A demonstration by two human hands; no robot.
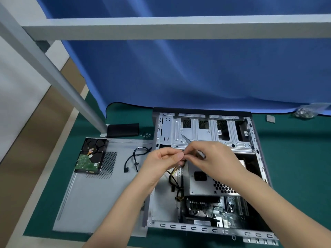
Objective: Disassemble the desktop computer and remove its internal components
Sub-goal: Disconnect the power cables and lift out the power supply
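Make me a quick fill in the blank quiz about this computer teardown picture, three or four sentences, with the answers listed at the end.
1. The hard drive lies on the removed side panel, to the ____ of the open case.
2. The right hand holds a ____, its tip pointing toward the far end of the case.
3. The left hand and the right hand meet above the ____ supply.
4. The mat under the case is ____.

Answers: left; screwdriver; power; green
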